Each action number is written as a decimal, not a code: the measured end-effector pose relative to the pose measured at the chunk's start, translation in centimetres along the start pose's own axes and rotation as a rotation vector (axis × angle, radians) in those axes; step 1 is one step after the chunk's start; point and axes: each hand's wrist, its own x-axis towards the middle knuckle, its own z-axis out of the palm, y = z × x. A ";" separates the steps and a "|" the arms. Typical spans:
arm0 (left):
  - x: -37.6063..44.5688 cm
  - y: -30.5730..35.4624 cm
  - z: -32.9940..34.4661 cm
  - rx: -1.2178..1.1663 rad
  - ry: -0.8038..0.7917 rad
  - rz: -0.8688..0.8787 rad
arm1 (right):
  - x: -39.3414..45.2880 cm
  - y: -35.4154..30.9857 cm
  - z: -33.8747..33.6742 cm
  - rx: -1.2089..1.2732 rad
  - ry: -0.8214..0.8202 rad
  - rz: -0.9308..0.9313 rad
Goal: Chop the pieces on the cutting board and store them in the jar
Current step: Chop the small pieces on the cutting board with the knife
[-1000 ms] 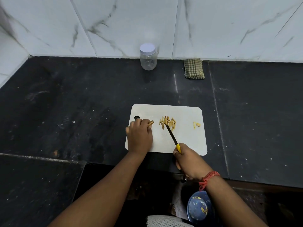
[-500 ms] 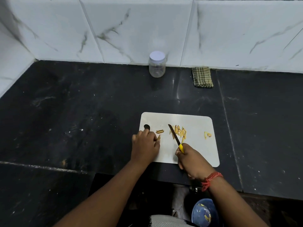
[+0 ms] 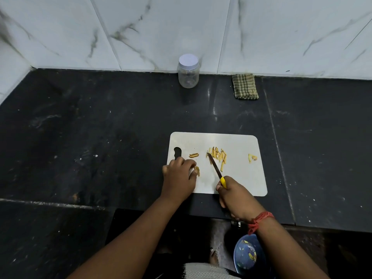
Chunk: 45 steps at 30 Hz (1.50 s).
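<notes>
No readable text, labels, brands or numbers anywhere. Jar [image 3: 188,72] at the worktop's back edge has a blank lid; cutting board [image 3: 237,141] is unmarked too.

White cutting board [image 3: 237,178], yellow-handled knife [image 3: 216,168], green checked cloth [image 3: 244,86].
</notes>
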 end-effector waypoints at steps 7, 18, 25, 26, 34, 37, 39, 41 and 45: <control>1.1 0.7 -0.3 0.006 -0.004 -0.065 | -0.6 0.5 -0.3 0.033 0.011 -0.005; 3.8 1.6 -1.8 -0.234 -0.014 -0.090 | -1.5 1.1 -1.2 0.055 0.041 -0.008; 6.7 4.7 -2.2 -0.188 -0.041 0.053 | -1.7 1.6 -1.6 0.051 0.059 0.004; 7.1 5.1 -2.0 -0.166 -0.064 0.076 | -1.7 1.7 -1.7 0.048 0.062 0.005; 7.7 4.6 -0.5 0.031 0.011 0.135 | -1.9 2.4 -2.0 0.070 0.080 0.021; 6.3 3.4 -0.6 0.013 0.129 0.123 | -1.8 2.6 -2.0 0.083 0.075 0.024; 5.0 2.2 -0.6 0.010 0.173 0.126 | -1.7 2.5 -2.0 0.083 0.069 0.025; 3.7 1.2 -0.3 0.028 0.166 0.129 | -1.5 2.3 -2.0 0.089 0.060 0.021; 2.0 0.2 0.2 0.055 0.123 0.110 | -1.2 1.9 -1.8 0.117 0.044 0.007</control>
